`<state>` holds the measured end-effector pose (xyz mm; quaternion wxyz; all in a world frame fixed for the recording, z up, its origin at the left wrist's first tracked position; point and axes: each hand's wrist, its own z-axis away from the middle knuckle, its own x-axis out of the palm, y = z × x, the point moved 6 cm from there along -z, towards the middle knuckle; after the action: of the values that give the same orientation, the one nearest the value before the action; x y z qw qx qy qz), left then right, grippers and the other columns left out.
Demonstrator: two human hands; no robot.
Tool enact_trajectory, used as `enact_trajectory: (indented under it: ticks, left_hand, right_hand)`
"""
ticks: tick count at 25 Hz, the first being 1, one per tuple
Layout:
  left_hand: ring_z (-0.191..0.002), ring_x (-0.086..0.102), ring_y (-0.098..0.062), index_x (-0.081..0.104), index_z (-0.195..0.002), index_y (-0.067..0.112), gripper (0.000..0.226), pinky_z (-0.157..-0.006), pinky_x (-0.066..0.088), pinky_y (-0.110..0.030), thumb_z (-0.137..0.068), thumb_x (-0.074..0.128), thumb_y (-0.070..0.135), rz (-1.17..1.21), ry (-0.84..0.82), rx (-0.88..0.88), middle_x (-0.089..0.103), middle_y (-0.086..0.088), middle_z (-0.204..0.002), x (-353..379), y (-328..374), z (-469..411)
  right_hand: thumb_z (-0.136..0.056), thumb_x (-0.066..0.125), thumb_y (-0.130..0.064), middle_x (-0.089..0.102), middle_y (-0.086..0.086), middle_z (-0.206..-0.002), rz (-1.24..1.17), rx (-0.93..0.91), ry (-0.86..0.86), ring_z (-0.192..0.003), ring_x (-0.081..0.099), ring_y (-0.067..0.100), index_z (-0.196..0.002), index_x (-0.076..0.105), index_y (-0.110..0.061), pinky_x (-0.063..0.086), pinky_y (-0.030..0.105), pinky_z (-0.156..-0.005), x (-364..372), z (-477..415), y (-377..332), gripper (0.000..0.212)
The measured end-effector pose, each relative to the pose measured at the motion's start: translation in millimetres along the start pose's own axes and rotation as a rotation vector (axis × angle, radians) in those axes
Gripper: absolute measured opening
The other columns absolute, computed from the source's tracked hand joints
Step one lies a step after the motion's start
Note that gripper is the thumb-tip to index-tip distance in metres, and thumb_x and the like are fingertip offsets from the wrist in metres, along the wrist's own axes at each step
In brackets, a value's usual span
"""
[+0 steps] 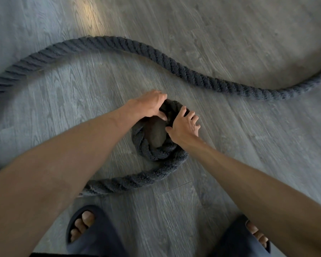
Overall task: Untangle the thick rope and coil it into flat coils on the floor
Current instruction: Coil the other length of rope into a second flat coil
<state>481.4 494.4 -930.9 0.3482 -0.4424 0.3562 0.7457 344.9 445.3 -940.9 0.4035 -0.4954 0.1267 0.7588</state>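
A thick dark grey twisted rope (156, 58) snakes across the grey wood-look floor (248, 145) from the left edge to the right edge. Near the centre its end is wound into a small tight coil (156, 151). My left hand (150, 105) grips the far side of that coil, thumb tucked inside the ring. My right hand (183, 127) holds the coil's right side, fingers curled over the rope. From the coil the rope runs down and left and passes under my left forearm.
My two feet in dark slide sandals, left (85, 229) and right (248, 238), stand at the bottom of the view, close to the coil. Bare floor lies to the right of the coil and beyond the long rope.
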Motion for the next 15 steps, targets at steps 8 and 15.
enact_trajectory:
  ticks: [8,15]
  left_hand:
    - [-0.12,0.054,-0.035,0.039,-0.139,0.006,0.081,-0.094,0.047,-0.042,-0.083,0.068,0.056,-0.021,-0.235,-0.24,0.053,-0.014,-0.135,27.0,-34.0,27.9]
    - [-0.132,0.041,-0.035,0.019,-0.15,0.004,0.103,-0.104,0.043,-0.046,-0.077,0.077,0.046,-0.282,0.082,-0.034,0.035,-0.015,-0.147,13.5,6.7,10.0]
  right_hand:
    - [-0.088,0.075,-0.03,0.025,0.006,-0.161,0.097,-0.6,-0.123,-0.148,0.024,0.029,-0.16,0.021,-0.019,0.022,0.044,-0.119,-27.2,-37.8,-16.0,0.09]
    - [-0.087,0.078,-0.029,0.022,0.016,-0.163,0.04,-0.534,-0.043,-0.15,0.022,0.032,-0.16,-0.006,-0.005,0.023,0.046,-0.12,-32.0,-40.9,-10.9,0.113]
